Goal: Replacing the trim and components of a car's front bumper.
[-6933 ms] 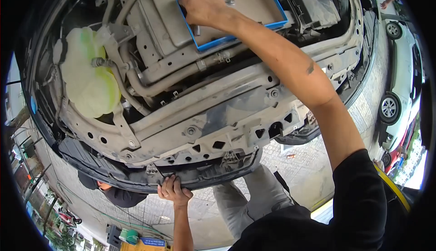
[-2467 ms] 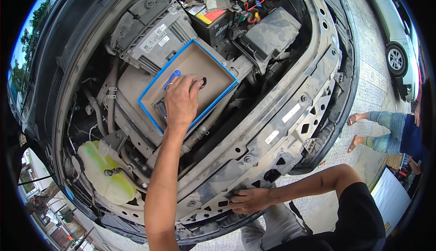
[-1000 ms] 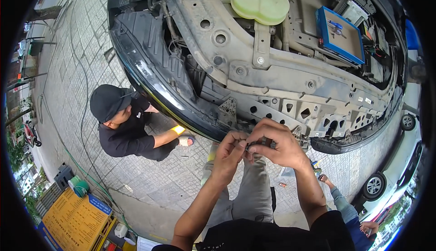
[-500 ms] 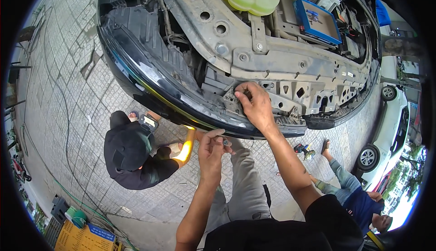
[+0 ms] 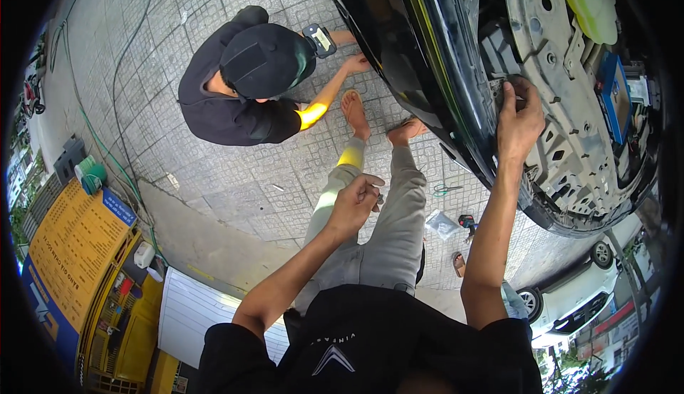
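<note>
Presently, two bare hands, set apart. Right hand (image 5: 520, 123): upper right of frame, fingertips at a small bracket (image 5: 496, 86) between the black bumper (image 5: 427, 80) and the pale metal front panel (image 5: 559, 84); thumb and forefinger close together, whether pinching anything cannot be told. Bracket: just left of the thumb; contact uncertain. Bumper: long axis slanting from upper centre toward lower right, passing left of those fingers. Nearer hand: the right. Left hand (image 5: 356, 204): centre of frame, above the grey trousers (image 5: 395, 216), fingers curled inward, a small grey item (image 5: 380, 199) showing at the tips, kind unclear; well apart from the bumper. Edges: perforated panel close on the right hand's right, bumper's upper lip on its left. Room: paving (image 5: 438, 169) below, between left hand and bumper; a dark gap (image 5: 491, 2) above the right fingertips.
</note>
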A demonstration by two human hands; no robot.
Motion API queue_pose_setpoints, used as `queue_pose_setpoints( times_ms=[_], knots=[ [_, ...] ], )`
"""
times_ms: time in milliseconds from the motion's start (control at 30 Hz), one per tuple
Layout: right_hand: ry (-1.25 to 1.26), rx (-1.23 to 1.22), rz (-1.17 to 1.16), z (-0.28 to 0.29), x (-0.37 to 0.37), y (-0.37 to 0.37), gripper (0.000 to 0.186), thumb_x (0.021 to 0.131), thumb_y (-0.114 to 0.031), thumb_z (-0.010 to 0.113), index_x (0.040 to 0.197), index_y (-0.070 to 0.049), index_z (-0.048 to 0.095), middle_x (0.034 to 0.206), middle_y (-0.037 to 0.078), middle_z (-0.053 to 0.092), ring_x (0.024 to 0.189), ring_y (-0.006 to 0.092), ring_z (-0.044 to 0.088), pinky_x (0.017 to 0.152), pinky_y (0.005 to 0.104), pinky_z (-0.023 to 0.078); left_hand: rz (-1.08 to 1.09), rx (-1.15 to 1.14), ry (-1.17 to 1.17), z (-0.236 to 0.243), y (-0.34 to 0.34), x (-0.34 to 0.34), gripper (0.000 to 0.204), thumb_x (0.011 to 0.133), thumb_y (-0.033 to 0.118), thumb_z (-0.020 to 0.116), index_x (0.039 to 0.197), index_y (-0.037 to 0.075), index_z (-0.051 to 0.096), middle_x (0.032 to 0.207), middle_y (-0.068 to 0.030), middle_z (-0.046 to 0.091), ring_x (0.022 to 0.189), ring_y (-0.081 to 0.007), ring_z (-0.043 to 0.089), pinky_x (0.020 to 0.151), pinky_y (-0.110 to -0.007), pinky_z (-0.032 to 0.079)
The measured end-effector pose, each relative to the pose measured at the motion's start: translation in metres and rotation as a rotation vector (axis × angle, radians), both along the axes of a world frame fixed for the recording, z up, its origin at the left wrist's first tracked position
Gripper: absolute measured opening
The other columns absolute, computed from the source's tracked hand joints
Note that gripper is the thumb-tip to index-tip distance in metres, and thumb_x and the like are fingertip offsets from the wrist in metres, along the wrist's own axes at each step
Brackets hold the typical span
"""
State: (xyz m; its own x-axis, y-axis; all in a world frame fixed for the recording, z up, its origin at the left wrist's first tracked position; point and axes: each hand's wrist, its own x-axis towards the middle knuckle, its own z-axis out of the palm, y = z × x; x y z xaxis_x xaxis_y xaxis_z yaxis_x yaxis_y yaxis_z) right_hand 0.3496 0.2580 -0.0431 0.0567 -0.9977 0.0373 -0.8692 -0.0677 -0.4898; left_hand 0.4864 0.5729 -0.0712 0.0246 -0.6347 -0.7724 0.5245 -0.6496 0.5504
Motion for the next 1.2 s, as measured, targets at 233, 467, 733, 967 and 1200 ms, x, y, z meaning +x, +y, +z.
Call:
queue_pose_setpoints(
  times_ms=[233, 467, 733, 967, 1200],
  knots=[
    [0.269, -0.024, 0.305, -0.001, -0.009, -0.002, 0.013, 0.093, -0.019, 0.067, 0.103, -0.012, 0.071, 0.1, 0.008, 0.066, 0.087, 0.0349, 0.068, 0.073, 0.0459, 0.055, 0.102, 0.08, -0.031, -0.013, 0.008, 0.016, 0.018, 0.103, 0.003, 0.05, 0.116, 0.001, 0.061, 0.094, -0.0039, 0.061, 0.081, -0.0098, 0.06, 0.074, -0.027, 0.053],
    [0.339, -0.083, 0.431, 0.004, -0.03, -0.016, 0.014, 0.091, -0.024, 0.069, 0.098, -0.013, 0.071, 0.098, 0.004, 0.066, 0.082, 0.0309, 0.07, 0.067, 0.0431, 0.056, 0.0, 0.049, -0.156, -0.023, -0.018, 0.048, 0.021, 0.103, 0.011, 0.053, 0.119, 0.0, 0.061, 0.1, -0.0053, 0.06, 0.081, -0.0112, 0.059, 0.076, -0.028, 0.051],
    [0.42, -0.099, 0.368, -0.009, -0.021, -0.011, 0.017, 0.091, -0.023, 0.064, 0.096, -0.008, 0.07, 0.096, 0.01, 0.067, 0.085, 0.0291, 0.073, 0.074, 0.0451, 0.057, -0.089, -0.054, -0.265, -0.036, -0.053, 0.063, 0.022, 0.104, 0.014, 0.053, 0.117, -0.001, 0.062, 0.098, -0.0049, 0.059, 0.084, -0.011, 0.058, 0.076, -0.029, 0.053],
    [0.178, -0.096, 0.422, -0.007, -0.037, -0.002, 0.016, 0.085, -0.017, 0.064, 0.1, -0.013, 0.069, 0.099, 0.005, 0.062, 0.099, 0.0243, 0.068, 0.078, 0.0404, 0.058, -0.157, -0.073, -0.253, -0.043, -0.058, 0.065, 0.021, 0.104, 0.014, 0.052, 0.118, 0.001, 0.061, 0.098, -0.0039, 0.06, 0.085, -0.0106, 0.059, 0.075, -0.028, 0.053],
    [0.199, -0.01, 0.3, -0.016, -0.033, -0.007, 0.017, 0.085, -0.018, 0.063, 0.096, -0.007, 0.069, 0.097, 0.011, 0.063, 0.089, 0.0301, 0.071, 0.071, 0.0434, 0.058, -0.223, -0.136, -0.244, -0.041, -0.067, 0.052, 0.019, 0.106, 0.017, 0.05, 0.113, 0.003, 0.06, 0.095, -0.0038, 0.061, 0.084, -0.0099, 0.059, 0.077, -0.028, 0.051]
  ],
)
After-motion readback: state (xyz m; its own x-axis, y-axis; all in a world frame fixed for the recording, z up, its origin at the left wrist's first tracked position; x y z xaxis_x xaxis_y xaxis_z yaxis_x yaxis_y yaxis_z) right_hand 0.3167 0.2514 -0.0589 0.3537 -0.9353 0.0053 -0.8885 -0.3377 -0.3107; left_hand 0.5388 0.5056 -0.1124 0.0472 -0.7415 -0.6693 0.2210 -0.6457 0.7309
